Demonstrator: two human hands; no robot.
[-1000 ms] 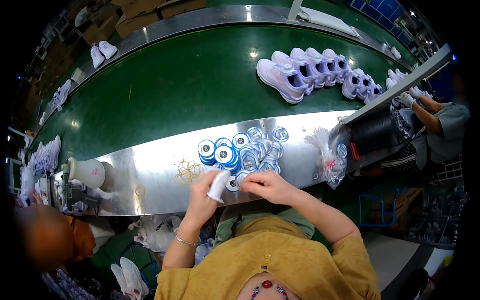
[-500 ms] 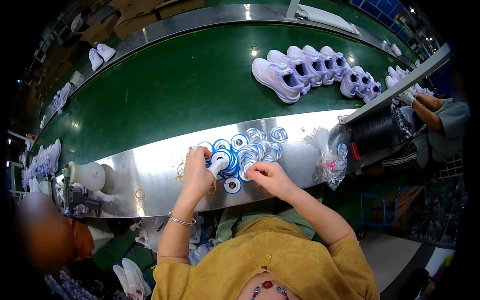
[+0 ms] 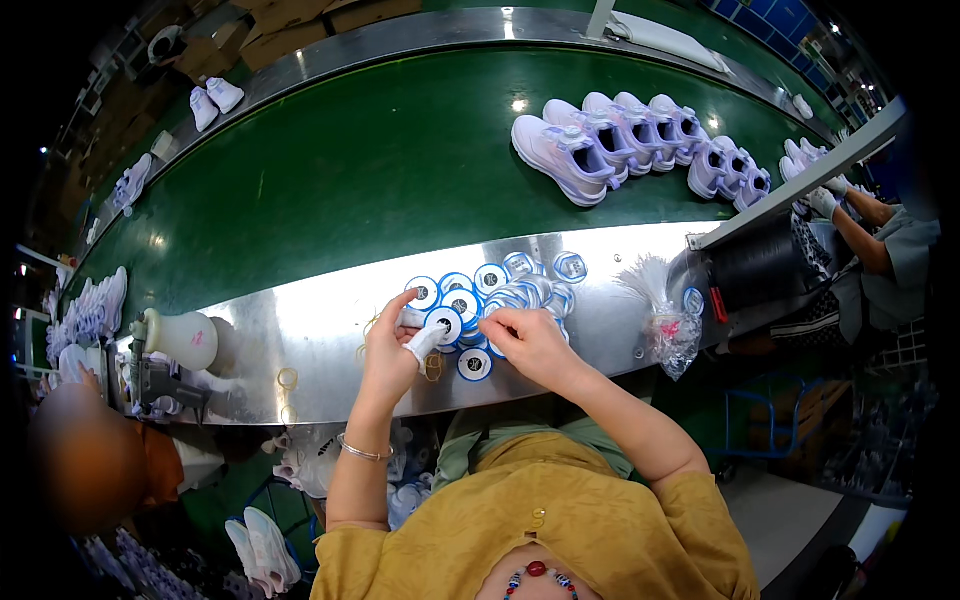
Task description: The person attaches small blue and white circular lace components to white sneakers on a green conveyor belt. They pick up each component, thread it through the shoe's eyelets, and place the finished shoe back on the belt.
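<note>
Round white tags with blue rims [image 3: 475,364] lie in a loose pile on the steel ledge in front of me. At the pile's left side is my left hand [image 3: 392,345], with white wrapping on the thumb and a finger. Its thumb presses on one round tag [image 3: 445,322], and the fingers are partly hidden behind. From the right, my right hand [image 3: 535,348] reaches the pile with thumb and forefinger pinched together. What lies in that pinch, if anything, is too small to make out. Clear-looking overlapping tags [image 3: 525,292] are just beyond it.
Several pale lilac shoes [image 3: 565,160] stand on the green belt [image 3: 350,170]. A bag of white strings [image 3: 668,335] lies right on the steel ledge [image 3: 330,310]. Yellow rubber bands [image 3: 288,378] and a white container [image 3: 185,340] are left. Other people work at both sides.
My right hand has shifted slightly up and left, closer to my left hand. My left thumb is now against a tag lower in the pile. The view has moved a little.
</note>
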